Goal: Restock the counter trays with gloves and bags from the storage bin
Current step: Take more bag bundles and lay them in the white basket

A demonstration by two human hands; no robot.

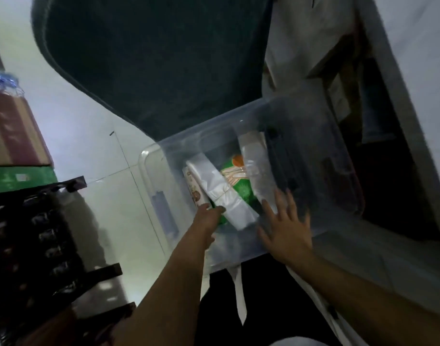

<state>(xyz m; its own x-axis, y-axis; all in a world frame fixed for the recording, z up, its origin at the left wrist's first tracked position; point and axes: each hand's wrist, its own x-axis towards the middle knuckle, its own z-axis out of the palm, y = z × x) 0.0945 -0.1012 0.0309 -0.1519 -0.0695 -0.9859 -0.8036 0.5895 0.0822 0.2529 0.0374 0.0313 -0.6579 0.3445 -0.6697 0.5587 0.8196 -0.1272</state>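
A clear plastic storage bin [321, 116] stands on the floor in front of me. Inside lie a green glove pack printed with hands [238, 181], a white bag bundle [223, 193] across it, a clear bag packet [257, 171], a printed box [195, 188] at the left and a dark packet [283, 161] at the right. My left hand [207, 218] reaches into the bin, its fingers curled at the near end of the white bundle and the green pack. My right hand [285, 229] hovers spread over the bin's near right side, holding nothing.
A dark lid [151, 61] stands tilted behind the bin. Stacked cartons [14, 136] and a black crate [34, 245] crowd the left. White tiled floor [89, 146] lies between them. A dark shelf opening [388, 158] is at the right.
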